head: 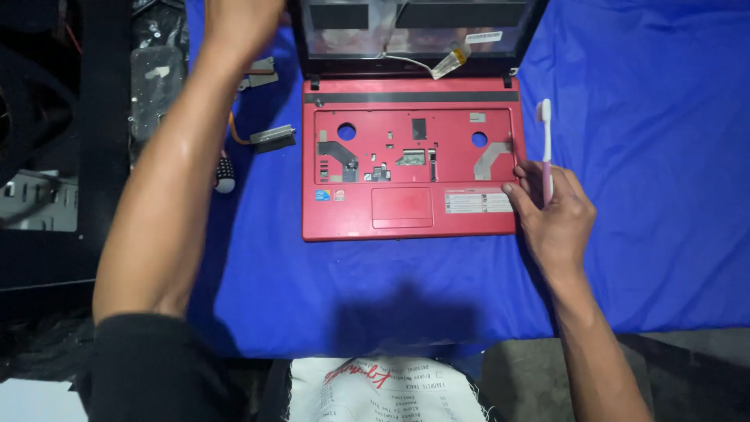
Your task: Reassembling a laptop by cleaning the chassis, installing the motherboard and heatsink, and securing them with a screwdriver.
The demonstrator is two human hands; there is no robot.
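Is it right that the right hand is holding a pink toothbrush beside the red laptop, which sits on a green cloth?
Not quite. The head view shows the cloth is blue, not green. The rest holds: the right hand holds a pink toothbrush beside the red laptop.

**Blue-covered surface, laptop on top**

Blue cloth (648, 234) covers the work surface. Red laptop base (410, 211) lies centre, screen frame at 12 o'clock. At 9 o'clock: small metal bracket part (273, 138), cylindrical knurled tool (225, 173). Dark clutter beyond cloth's 9 o'clock edge.

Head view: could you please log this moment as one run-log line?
right hand: holds toothbrush, fingertips on red laptop edge | left hand: raised near screen frame, hold unclear | surface: blue cloth
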